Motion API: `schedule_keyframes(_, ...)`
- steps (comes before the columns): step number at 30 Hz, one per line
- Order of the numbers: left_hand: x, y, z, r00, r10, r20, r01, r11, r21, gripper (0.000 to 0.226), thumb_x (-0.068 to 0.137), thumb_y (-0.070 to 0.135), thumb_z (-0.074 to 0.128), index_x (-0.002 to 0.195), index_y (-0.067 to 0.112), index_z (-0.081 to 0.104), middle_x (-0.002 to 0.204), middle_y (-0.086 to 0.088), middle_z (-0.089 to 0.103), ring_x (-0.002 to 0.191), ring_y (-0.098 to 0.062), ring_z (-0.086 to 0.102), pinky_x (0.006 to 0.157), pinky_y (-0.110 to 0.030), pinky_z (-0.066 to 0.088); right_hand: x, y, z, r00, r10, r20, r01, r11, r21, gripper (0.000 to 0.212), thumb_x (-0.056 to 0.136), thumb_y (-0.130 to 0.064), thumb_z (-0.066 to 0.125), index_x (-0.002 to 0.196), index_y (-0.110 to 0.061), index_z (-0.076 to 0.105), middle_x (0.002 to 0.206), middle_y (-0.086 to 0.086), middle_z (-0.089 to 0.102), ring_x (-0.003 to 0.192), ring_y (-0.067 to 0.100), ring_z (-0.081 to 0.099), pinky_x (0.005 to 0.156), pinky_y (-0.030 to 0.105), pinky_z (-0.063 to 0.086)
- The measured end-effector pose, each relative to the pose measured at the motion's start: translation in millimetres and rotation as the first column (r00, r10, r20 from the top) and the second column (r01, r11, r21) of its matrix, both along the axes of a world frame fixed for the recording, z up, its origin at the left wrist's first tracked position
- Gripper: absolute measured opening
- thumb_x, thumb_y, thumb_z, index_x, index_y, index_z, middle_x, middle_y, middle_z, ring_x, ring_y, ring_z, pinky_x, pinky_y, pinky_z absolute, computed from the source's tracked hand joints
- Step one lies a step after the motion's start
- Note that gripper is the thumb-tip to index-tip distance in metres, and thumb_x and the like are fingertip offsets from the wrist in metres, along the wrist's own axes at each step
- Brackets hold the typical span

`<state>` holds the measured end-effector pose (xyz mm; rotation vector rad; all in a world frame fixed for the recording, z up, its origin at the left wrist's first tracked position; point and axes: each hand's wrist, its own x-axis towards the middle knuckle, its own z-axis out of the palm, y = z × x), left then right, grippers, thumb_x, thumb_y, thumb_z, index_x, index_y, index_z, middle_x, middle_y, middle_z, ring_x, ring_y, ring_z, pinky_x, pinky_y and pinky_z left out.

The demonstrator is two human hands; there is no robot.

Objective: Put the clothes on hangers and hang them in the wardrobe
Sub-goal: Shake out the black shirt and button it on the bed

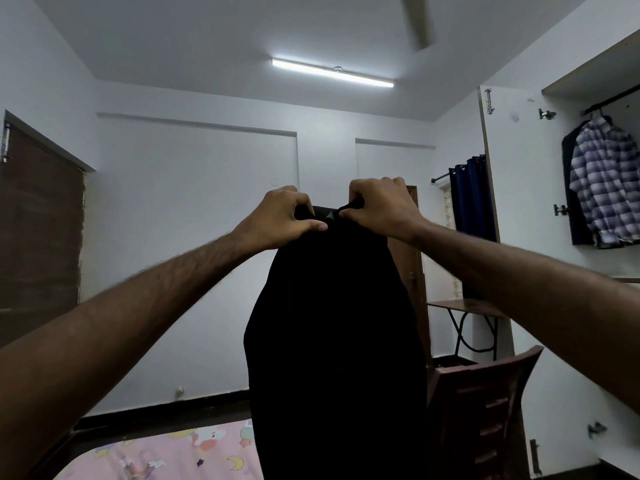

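Hands: two, the left hand (280, 216) and the right hand (377, 207). Black garment (332, 327): one, held up by both hands. Wardrobe (568, 188): one, with one open door (512, 174). Garments on the wardrobe rail: two, one checked shirt (606, 181) and one dark garment (569, 188) behind it. Chair (485, 410): one. Bench (464, 306): one. Curtain (471, 195): one. Tube light (332, 72): one. Bed (166, 455): one.

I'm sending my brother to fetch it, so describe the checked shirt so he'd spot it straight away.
Look at the open wardrobe on the right side of the room, up at its hanging rail. The checked shirt hangs there, purple and white, beside a plain dark garment on its left; it is the only patterned piece.
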<state>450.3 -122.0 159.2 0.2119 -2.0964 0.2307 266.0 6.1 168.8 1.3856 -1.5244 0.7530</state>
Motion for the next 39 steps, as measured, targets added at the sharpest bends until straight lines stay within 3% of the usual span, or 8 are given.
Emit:
schedule_keyframes(5,-2,6,-5,0.997,0.021,0.069,-0.026,0.998,0.059,0.039,0.070,0.053,0.084,0.086,0.020,0.072,0.088,0.006,0.054,0.082,-0.006,0.055,0.066,-0.017,0.037,0,-3,-5,1.000,-0.015,-0.006,0.015,1.000,0.006,0.024,0.089,-0.045,0.066,0.085,-0.022,0.062,0.079,-0.010,0.063,0.080,0.017,0.057,0.086,0.036,0.031)
schedule_keyframes(10,-4,0,-11,0.994,0.037,0.106,-0.029,0.996,-0.081,0.011,0.078,0.015,0.080,0.084,0.010,0.072,0.081,0.006,0.048,0.082,-0.020,0.058,0.063,-0.021,0.037,-6,-3,-1,0.996,0.088,0.030,-0.093,0.965,0.245,0.028,0.091,-0.041,0.071,0.102,-0.018,0.061,0.094,-0.003,0.066,0.091,0.020,0.064,0.089,0.045,0.052)
schedule_keyframes(15,1,4,-8,0.997,-0.044,-0.057,0.024,0.949,-0.314,0.006,0.081,0.002,0.070,0.085,0.008,0.070,0.082,0.002,0.045,0.078,-0.016,0.046,0.065,-0.019,0.033,-5,-3,4,0.943,0.266,0.199,-0.328,0.841,0.431,0.079,0.080,-0.050,0.081,0.143,-0.028,0.038,0.138,0.003,0.044,0.122,0.014,0.049,0.100,0.031,0.049)
schedule_keyframes(20,0,12,-15,0.987,-0.159,-0.033,0.131,0.902,-0.411,0.009,0.083,0.001,0.070,0.090,0.007,0.070,0.089,0.002,0.043,0.082,-0.016,0.047,0.069,-0.024,0.042,7,-7,5,0.865,0.240,0.441,-0.473,0.681,0.558,0.058,0.079,-0.046,0.082,0.121,-0.010,0.065,0.110,0.007,0.072,0.096,0.013,0.071,0.090,0.032,0.058)
schedule_keyframes(26,-3,-6,-35,0.954,-0.268,-0.133,0.268,0.963,-0.018,0.106,0.065,0.014,0.090,0.147,0.026,0.025,0.138,-0.006,0.031,0.131,-0.013,0.039,0.095,-0.016,0.047,0,-28,4,0.860,0.274,0.431,-0.400,0.886,0.234,0.021,0.090,-0.021,0.075,0.107,-0.009,0.074,0.100,0.011,0.075,0.093,0.020,0.071,0.093,0.042,0.057)
schedule_keyframes(31,15,-53,-76,0.980,-0.084,0.178,-0.007,0.890,0.456,0.052,0.080,0.034,0.083,0.125,0.017,0.064,0.110,0.002,0.070,0.107,-0.017,0.066,0.080,-0.020,0.049,2,-27,24,0.897,0.186,0.400,-0.269,0.949,0.163,0.019,0.092,-0.010,0.066,0.110,-0.013,0.072,0.106,0.007,0.072,0.101,0.022,0.066,0.093,0.037,0.054)
schedule_keyframes(34,46,-68,-62,0.988,0.115,0.100,-0.141,0.937,0.319,0.033,0.085,0.045,0.075,0.107,0.020,0.076,0.093,0.001,0.075,0.091,-0.012,0.067,0.065,-0.020,0.042,1,-27,28,0.945,0.058,0.322,-0.133,0.967,0.216,0.026,0.091,-0.014,0.064,0.113,-0.025,0.072,0.105,0.002,0.070,0.103,0.024,0.065,0.092,0.042,0.055)
schedule_keyframes(39,101,-53,-21,0.897,0.436,0.080,-0.418,0.892,-0.175,0.051,0.087,0.067,0.056,0.090,0.016,0.061,0.095,-0.007,0.068,0.089,-0.031,0.065,0.067,-0.035,0.043,11,-25,30,0.955,-0.052,0.291,-0.003,0.983,0.185,0.038,0.091,-0.016,0.061,0.126,-0.031,0.068,0.119,0.008,0.068,0.111,0.031,0.063,0.094,0.047,0.053)
